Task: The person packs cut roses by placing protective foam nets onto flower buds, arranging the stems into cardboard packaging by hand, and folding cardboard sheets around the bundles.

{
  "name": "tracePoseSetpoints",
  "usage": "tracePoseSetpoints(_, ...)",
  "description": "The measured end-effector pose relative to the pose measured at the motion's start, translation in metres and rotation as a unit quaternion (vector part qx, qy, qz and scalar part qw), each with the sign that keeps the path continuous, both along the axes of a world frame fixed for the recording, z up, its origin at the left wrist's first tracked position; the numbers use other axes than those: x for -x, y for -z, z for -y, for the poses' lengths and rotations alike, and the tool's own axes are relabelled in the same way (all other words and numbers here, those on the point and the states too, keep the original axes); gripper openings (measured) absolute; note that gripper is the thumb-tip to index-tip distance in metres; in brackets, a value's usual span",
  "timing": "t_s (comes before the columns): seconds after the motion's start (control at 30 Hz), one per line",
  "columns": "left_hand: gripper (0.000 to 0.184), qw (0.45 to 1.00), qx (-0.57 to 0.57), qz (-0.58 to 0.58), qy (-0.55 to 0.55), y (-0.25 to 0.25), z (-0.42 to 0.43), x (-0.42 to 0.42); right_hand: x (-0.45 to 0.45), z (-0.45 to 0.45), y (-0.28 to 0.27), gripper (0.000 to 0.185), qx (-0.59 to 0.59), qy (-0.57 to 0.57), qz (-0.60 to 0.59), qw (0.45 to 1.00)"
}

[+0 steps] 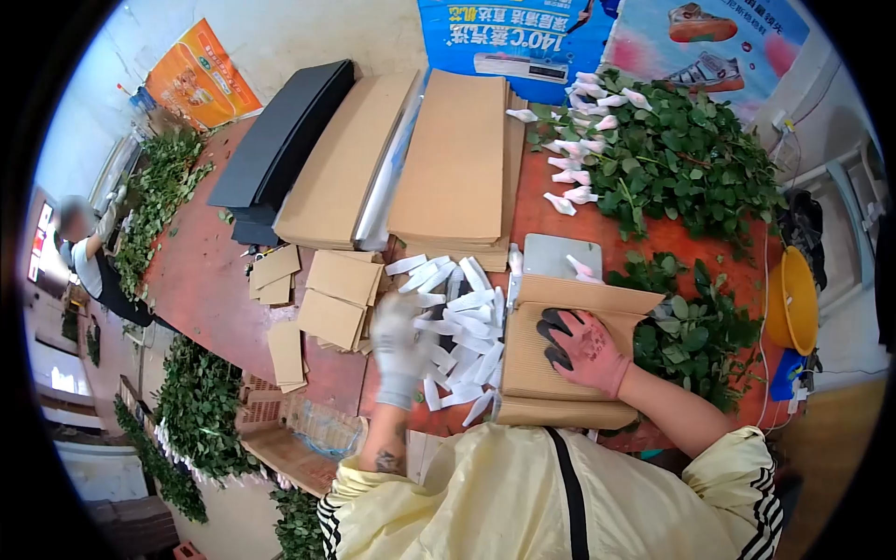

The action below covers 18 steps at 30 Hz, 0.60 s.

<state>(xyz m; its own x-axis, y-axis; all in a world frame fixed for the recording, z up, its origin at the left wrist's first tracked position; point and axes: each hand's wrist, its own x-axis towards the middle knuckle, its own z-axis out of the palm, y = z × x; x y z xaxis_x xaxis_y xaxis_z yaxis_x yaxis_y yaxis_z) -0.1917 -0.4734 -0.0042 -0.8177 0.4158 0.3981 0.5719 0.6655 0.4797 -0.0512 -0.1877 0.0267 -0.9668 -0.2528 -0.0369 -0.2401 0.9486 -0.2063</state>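
the spread right hand pressed flat on the corrugated cardboard, whose far flap was unfastened, with pale rosebuds just beyond it. the left hand was a blur by the white slips left of the cardboard, its grip impossible to tell. work looked partway along: many slips and leafy roses lay loose around the cardboard.

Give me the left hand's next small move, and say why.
If empty, the left hand should probably pinch one white strip: it is blurred beside the loose strips, its grasp unreadable, and the right hand lies spread on the corrugated card, apparently steadying it.
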Motion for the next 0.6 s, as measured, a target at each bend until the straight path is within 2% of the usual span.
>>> tracePoseSetpoints(0.03,0.053,0.997,-0.039,0.001,-0.072,0.014,0.024,0.015,-0.001,0.001,0.002,0.048,-0.011,0.011,-0.012,1.000)
tracePoseSetpoints(0.07,0.065,0.987,0.020,-0.021,-0.161,0.014,0.044,0.030,-0.003,0.002,0.003,0.047,-0.024,0.022,-0.022,0.999)
tracePoseSetpoints(0.1,0.076,0.973,0.102,0.014,-0.206,0.007,0.057,0.045,-0.006,0.002,0.006,0.047,-0.020,0.019,-0.018,0.999)
tracePoseSetpoints(0.13,0.076,0.972,0.105,0.016,-0.208,0.004,0.062,0.040,-0.009,0.003,0.008,0.046,-0.014,0.027,-0.018,0.999)
tracePoseSetpoints(0.2,0.082,0.922,0.298,0.148,-0.197,-0.005,0.062,0.045,0.000,0.001,0.005,0.046,-0.014,0.035,-0.033,0.999)
tracePoseSetpoints(0.27,0.082,0.934,0.279,0.131,-0.182,0.006,0.062,0.041,0.001,-0.001,0.002,0.049,-0.002,0.012,0.016,1.000)
tracePoseSetpoints(0.4,0.082,0.962,0.209,0.097,-0.144,0.028,0.072,0.013,-0.012,-0.002,0.021,0.055,-0.060,0.031,-0.025,0.997)
tracePoseSetpoints(0.47,0.074,0.979,0.136,0.091,-0.123,0.038,0.084,0.008,-0.010,-0.002,0.020,0.056,-0.054,0.030,-0.005,0.998)
tracePoseSetpoints(0.6,0.062,0.978,0.135,0.012,-0.160,0.017,0.105,0.001,-0.001,0.000,0.004,0.059,-0.041,0.031,0.074,0.996)
